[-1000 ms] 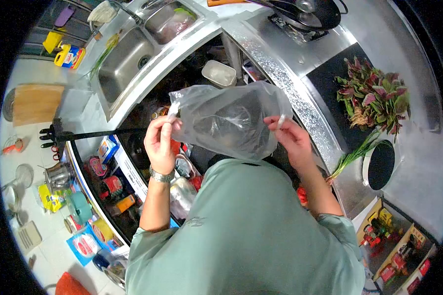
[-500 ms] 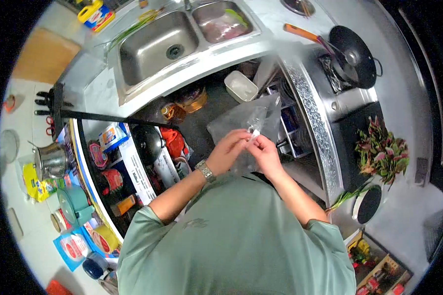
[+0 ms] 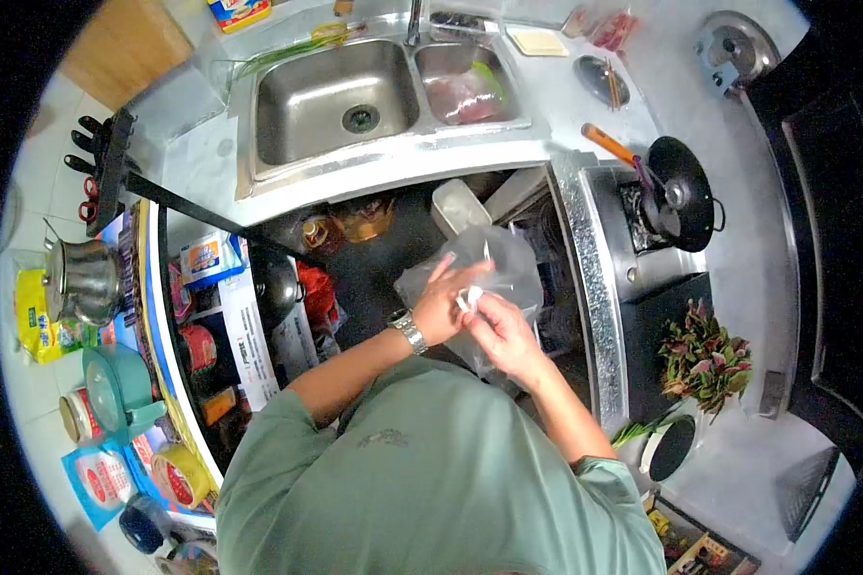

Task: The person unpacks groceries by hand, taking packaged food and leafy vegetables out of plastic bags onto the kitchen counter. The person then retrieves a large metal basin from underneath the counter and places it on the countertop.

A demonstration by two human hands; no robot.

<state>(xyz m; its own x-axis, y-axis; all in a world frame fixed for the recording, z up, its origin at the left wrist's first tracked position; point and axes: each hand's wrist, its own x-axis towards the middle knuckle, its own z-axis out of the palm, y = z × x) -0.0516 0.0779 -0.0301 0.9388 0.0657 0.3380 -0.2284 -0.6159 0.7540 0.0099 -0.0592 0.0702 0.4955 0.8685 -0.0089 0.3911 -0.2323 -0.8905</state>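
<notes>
A clear plastic bag (image 3: 513, 254) hangs in front of me, over the open space below the counter. My left hand (image 3: 439, 311), with a metal watch (image 3: 408, 331) on its wrist, reaches against the bag with its fingers spread. Whether those fingers are inside or behind the plastic I cannot tell. My right hand (image 3: 504, 335) is closed, thumb and fingers pinching a small crumpled white piece (image 3: 469, 299) at the bag's near edge. That piece sits right beside the left hand.
A double sink (image 3: 336, 72) lies ahead, its small basin holding a bagged item (image 3: 465, 96). A wok (image 3: 686, 192) stands on the stove at right, near leafy greens (image 3: 705, 359). Left are a knife rack (image 3: 110, 172), a steel pot (image 3: 84, 281) and a teal pot (image 3: 120, 393).
My hands have parted from their shared pinch; the left fingers have spread out along the bag. The bag has opened wider, and the head view has shifted.
</notes>
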